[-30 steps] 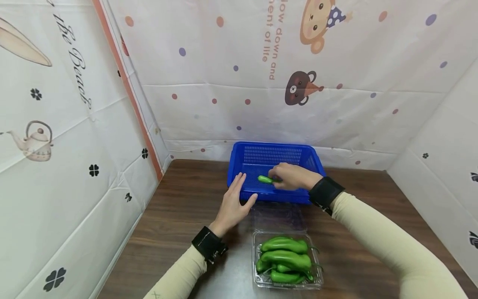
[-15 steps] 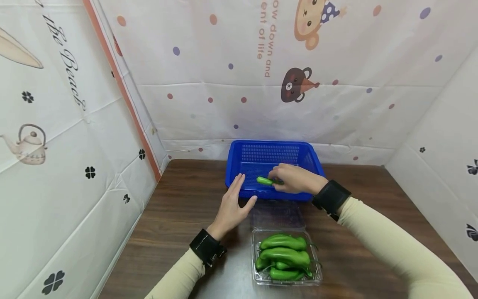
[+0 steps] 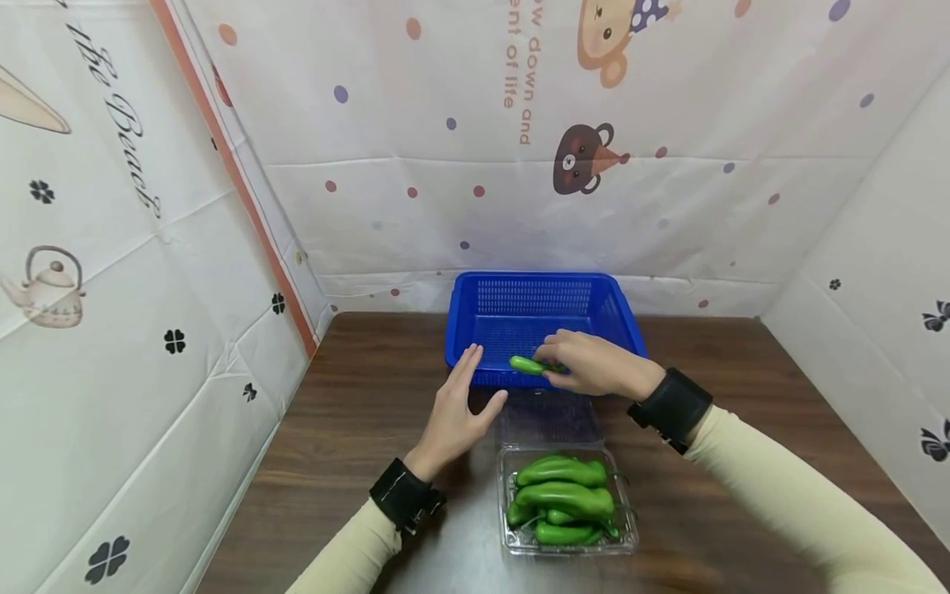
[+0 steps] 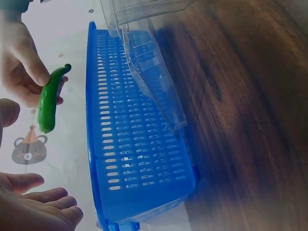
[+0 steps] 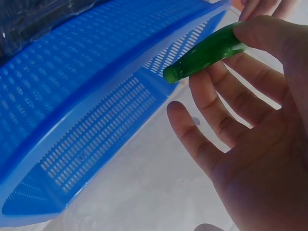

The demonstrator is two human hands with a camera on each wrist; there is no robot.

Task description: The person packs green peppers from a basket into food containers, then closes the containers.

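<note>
My right hand [image 3: 586, 365] pinches a small green pepper [image 3: 527, 365] over the front edge of the blue plastic basket [image 3: 475, 323]. In the right wrist view the pepper [image 5: 204, 52] sits between thumb and fingertips above the basket wall [image 5: 96, 110]. The left wrist view shows the same pepper [image 4: 49, 101] beside the basket [image 4: 139, 159]. My left hand [image 3: 456, 408] lies flat with straight fingers on the table, its fingertips at the basket's front left corner. A clear plastic clamshell tray [image 3: 627, 540] near me holds several green peppers [image 3: 564, 499].
The clamshell's open lid [image 3: 549, 417] lies between the tray and the basket. A brown wooden table [image 3: 356, 437] carries everything. Printed white sheets [image 3: 148, 272] wall in the left, back and right sides.
My right hand with the pepper has drawn slightly nearer, from inside the basket toward its front edge. The left hand has stayed by the basket's corner.
</note>
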